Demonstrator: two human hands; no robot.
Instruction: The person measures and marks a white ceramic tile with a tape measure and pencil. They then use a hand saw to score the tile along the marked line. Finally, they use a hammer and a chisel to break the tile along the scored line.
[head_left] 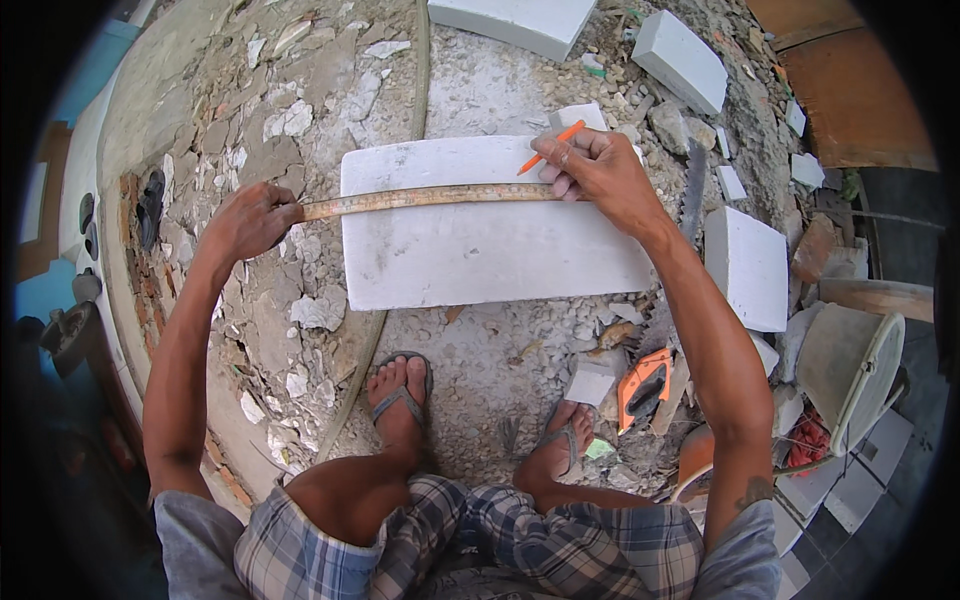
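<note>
A long white block (pixel 480 250) lies on the rubble in front of me, with a worn yellow tape measure (pixel 420 198) stretched across its upper half. My left hand (pixel 250 220) is closed on the tape's left end, just off the block's left edge. Near the block's right end, my right hand (pixel 590 170) grips an orange pencil (pixel 548 150) between finger and thumb, its lower fingers at the tape.
A saw with an orange handle (pixel 630 395) lies at the right, among more white blocks (pixel 743 270). A white bucket (pixel 845 375) stands at the lower right. A hose (pixel 420 70) crosses the rubble under the block. Dark footwear (pixel 150 210) sits at the left.
</note>
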